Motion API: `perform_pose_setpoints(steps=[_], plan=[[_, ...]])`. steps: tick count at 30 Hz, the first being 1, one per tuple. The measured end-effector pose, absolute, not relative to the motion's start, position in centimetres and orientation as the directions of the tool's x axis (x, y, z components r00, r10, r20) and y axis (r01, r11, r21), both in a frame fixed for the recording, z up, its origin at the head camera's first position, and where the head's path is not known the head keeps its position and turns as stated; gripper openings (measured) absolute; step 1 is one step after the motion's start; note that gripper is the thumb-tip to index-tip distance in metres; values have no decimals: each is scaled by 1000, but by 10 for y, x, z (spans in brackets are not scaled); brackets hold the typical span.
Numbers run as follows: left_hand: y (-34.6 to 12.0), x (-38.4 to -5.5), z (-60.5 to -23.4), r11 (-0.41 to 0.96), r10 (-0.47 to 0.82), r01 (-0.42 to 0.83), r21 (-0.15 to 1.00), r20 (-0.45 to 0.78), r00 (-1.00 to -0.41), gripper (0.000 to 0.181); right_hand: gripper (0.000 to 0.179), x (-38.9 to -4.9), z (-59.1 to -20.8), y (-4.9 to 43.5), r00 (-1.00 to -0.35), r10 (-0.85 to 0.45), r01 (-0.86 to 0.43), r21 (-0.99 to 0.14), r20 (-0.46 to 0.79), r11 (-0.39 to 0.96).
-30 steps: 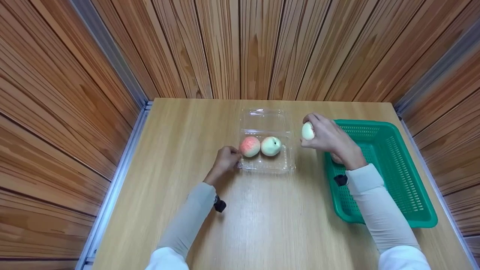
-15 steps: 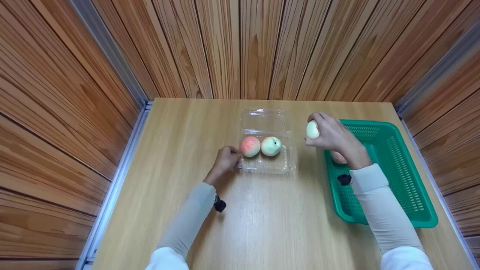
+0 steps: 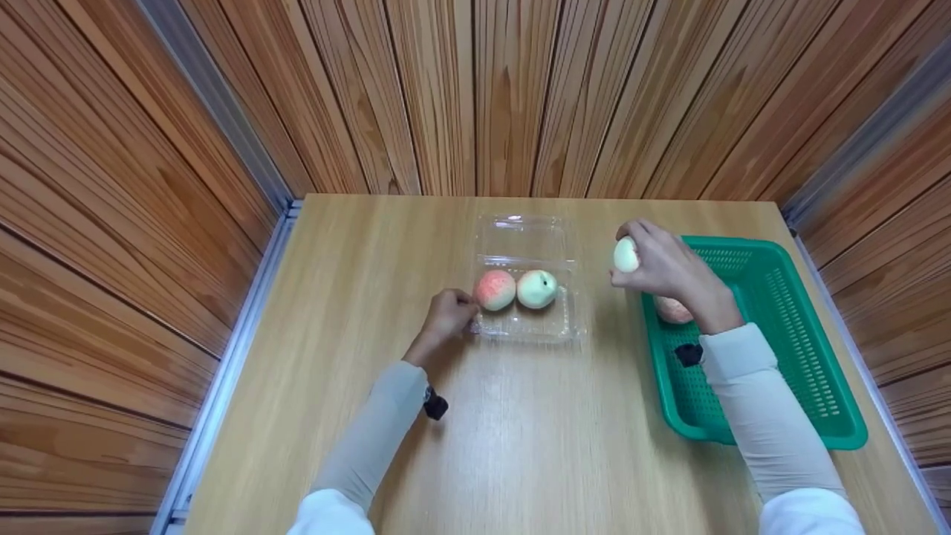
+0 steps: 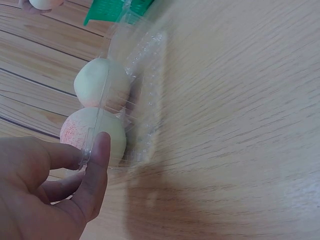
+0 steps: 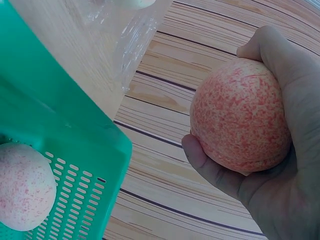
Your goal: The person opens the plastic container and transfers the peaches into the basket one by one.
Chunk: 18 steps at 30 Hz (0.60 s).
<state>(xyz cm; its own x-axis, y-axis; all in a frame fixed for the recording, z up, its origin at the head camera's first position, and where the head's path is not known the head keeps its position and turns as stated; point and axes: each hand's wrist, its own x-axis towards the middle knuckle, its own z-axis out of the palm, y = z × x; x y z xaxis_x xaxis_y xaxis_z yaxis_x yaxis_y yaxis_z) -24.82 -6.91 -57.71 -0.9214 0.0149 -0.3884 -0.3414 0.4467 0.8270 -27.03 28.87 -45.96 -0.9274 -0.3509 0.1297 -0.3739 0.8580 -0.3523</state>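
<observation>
My left hand (image 3: 449,315) pinches the near left edge of a clear plastic clamshell box (image 3: 553,319), thumb and finger on its rim in the left wrist view. Its lid (image 3: 524,236) lies folded back toward the wall. Two peaches sit side by side in the far half of the tray: a pinkish one (image 3: 495,290) on the left and a pale one (image 3: 536,289) on the right. In the air between box and basket, my right hand (image 3: 669,266) grips another peach (image 5: 242,117); the right wrist view shows its red-speckled side, with fingers and thumb curled round it.
On the right of the table stands a green plastic basket (image 3: 839,386) with slotted walls, under my right forearm. A pinkish peach (image 3: 673,310) lies in it near its left side. Wood-plank walls (image 3: 505,96) close off the back and both sides.
My right hand, with its peach, has drifted a little to the right, away from the box. More of the peach in the basket shows now. My left hand has stayed on the box edge.
</observation>
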Motion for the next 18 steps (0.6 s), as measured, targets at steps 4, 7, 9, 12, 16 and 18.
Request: perform_pose_setpoints(steps=[4, 7, 9, 12, 16, 18], plan=[[-69, -248, -577, 452, 23, -322, 832, -372, -928, 17, 52, -269, -459, 292, -925, -356, -380, -349, 134, 856], [-69, -248, -577, 455, 23, -319, 831, -369, -929, 17, 52, -268, -458, 294, -924, -357, -382, -349, 136, 856], [-69, -248, -577, 454, 19, -327, 829, -376, -926, 17, 52, -268, -458, 295, -927, -351, -375, -351, 133, 858], [-69, -248, -577, 455, 16, -336, 824, -386, -923, 19, 53, -268, -457, 296, -931, -342, -366, -353, 130, 861], [-69, -248, -577, 460, 13, -335, 822, -384, -923, 18, 54, -269, -457, 299, -935, -334, -355, -349, 122, 867], [-68, -248, -577, 460, 10, -336, 822, -383, -924, 17, 55, -269, -457, 300, -937, -329, -349, -344, 116, 872]])
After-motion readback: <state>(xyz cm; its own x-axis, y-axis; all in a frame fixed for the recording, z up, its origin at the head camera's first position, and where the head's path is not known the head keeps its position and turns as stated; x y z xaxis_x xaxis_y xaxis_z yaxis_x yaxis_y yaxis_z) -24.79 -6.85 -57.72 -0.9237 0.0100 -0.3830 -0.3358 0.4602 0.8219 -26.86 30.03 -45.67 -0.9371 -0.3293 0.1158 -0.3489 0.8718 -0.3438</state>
